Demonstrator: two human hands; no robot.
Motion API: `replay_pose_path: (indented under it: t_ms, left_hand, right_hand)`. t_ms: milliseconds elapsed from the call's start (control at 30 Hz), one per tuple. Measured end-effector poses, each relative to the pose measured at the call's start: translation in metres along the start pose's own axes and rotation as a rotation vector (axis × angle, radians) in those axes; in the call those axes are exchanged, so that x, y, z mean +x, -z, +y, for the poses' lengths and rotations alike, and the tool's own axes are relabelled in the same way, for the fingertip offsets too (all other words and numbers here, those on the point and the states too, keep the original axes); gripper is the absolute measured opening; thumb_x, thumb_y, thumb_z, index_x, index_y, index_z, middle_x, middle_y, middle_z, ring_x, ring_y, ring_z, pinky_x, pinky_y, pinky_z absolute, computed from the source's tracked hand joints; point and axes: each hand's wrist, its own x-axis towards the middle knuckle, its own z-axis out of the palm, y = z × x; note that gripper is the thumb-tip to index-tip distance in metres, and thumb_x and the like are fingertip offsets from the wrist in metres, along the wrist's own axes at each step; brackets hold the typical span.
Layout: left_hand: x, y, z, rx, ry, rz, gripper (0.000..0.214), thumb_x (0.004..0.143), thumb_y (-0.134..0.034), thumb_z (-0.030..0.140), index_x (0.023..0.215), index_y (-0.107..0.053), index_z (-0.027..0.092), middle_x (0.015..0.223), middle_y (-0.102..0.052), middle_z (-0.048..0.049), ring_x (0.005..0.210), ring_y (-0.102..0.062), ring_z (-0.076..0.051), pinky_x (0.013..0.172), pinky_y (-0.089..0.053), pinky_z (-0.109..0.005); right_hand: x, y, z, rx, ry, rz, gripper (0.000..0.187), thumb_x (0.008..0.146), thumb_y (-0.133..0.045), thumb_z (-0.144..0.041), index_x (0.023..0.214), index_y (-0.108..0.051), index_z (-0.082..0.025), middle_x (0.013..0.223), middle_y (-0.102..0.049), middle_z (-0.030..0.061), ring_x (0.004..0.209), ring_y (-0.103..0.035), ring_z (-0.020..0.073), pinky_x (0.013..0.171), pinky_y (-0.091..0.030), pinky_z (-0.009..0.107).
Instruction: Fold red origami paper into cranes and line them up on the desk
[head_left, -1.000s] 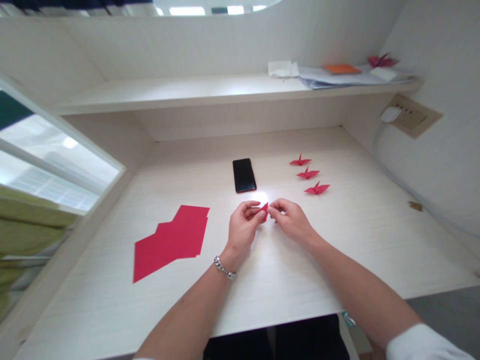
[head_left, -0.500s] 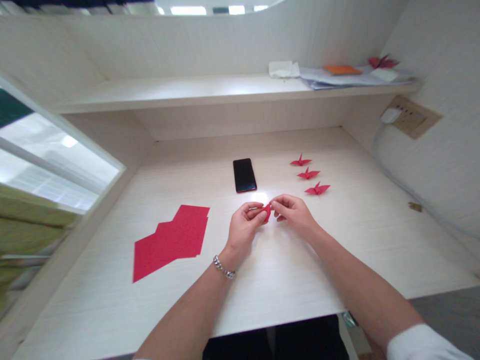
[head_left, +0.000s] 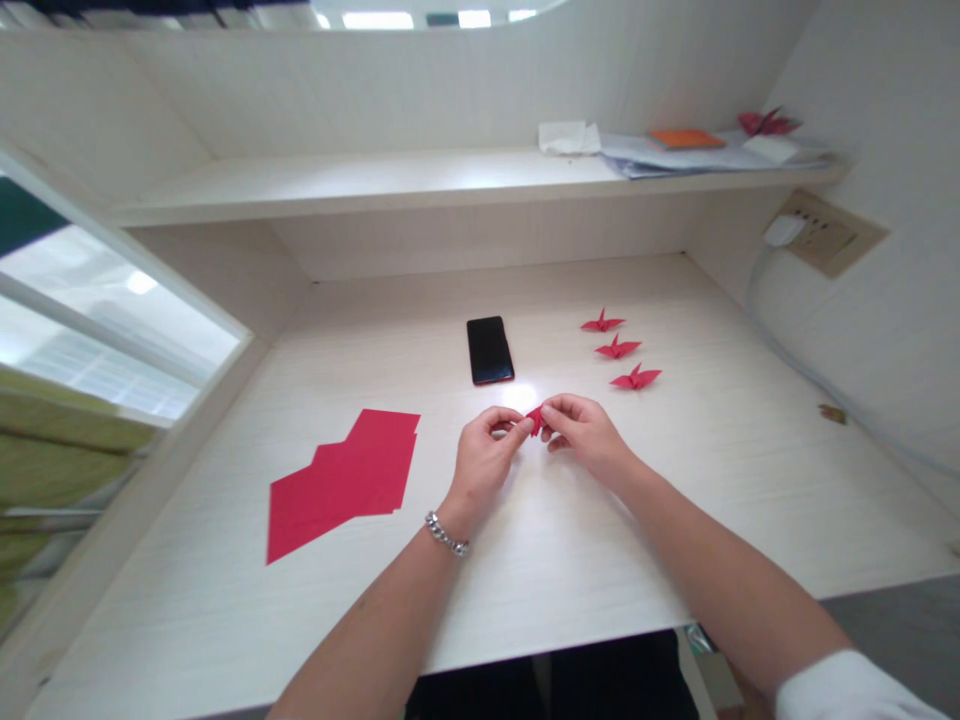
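My left hand [head_left: 484,458] and my right hand [head_left: 586,432] meet over the middle of the desk [head_left: 570,540]. Both pinch a small folded red paper piece [head_left: 535,417] between their fingertips, a little above the desk top. Most of the piece is hidden by my fingers. A chain bracelet [head_left: 447,535] is on my left wrist. Three finished red paper cranes [head_left: 617,349] lie in a row just beyond my right hand. A stack of flat red paper sheets [head_left: 345,480] lies to the left of my left hand.
A black phone [head_left: 490,350] lies face up behind my hands. The shelf [head_left: 375,185] above holds white papers, an orange pad [head_left: 684,138] and another red crane [head_left: 766,123]. A wall socket with a white plug [head_left: 784,231] and cable is on the right wall.
My hands have drawn closer together on the red piece, and my right fingers have curled tighter around it. The piece has shifted slightly.
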Motion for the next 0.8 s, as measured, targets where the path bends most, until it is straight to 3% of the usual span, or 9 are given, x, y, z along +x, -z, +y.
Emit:
replay_pose_path:
  t_ms: [100,300,567,800]
  left_hand:
    - [0.0,0.0,0.002,0.078,-0.001,-0.056,0.028,0.08,-0.068,0.042,0.079,-0.068,0.015,0.075,-0.068,-0.0045,0.068,-0.061,-0.015,0.064,-0.048,-0.026]
    - [-0.003,-0.003,0.0,-0.103,0.08,-0.133,0.03,0.078,-0.069,0.044,0.082,-0.063,0.014,0.077,-0.067,-0.0045,0.069,-0.064,-0.015,0.066,-0.053,-0.028]
    - [-0.004,-0.004,0.004,-0.383,0.25,-0.183,0.032,0.079,-0.069,0.045,0.082,-0.06,0.015,0.076,-0.068,-0.0048,0.069,-0.066,-0.015,0.065,-0.055,-0.029]
    - [-0.003,-0.004,0.007,-0.357,0.265,-0.116,0.029,0.079,-0.068,0.043,0.081,-0.062,0.015,0.075,-0.067,-0.004,0.066,-0.065,-0.014,0.06,-0.053,-0.025]
  right_hand:
    - [0.001,-0.003,0.005,-0.087,0.072,0.041,0.026,0.08,-0.064,-0.042,0.079,-0.061,-0.017,0.067,-0.06,-0.0005,0.06,-0.056,0.0116,0.054,-0.046,0.024]
    - [0.0,-0.003,0.011,-0.165,0.161,-0.021,0.021,0.083,-0.061,-0.038,0.08,-0.061,-0.017,0.07,-0.061,-0.0005,0.064,-0.058,0.0125,0.058,-0.047,0.025]
    - [-0.002,-0.003,0.002,-0.026,0.061,-0.038,0.025,0.078,-0.064,-0.042,0.076,-0.059,-0.018,0.067,-0.06,-0.002,0.057,-0.056,0.0107,0.055,-0.046,0.025]
    - [-0.003,-0.004,0.0,0.005,0.048,-0.03,0.027,0.077,-0.066,-0.044,0.079,-0.06,-0.018,0.069,-0.061,-0.0011,0.062,-0.058,0.0119,0.055,-0.047,0.024]
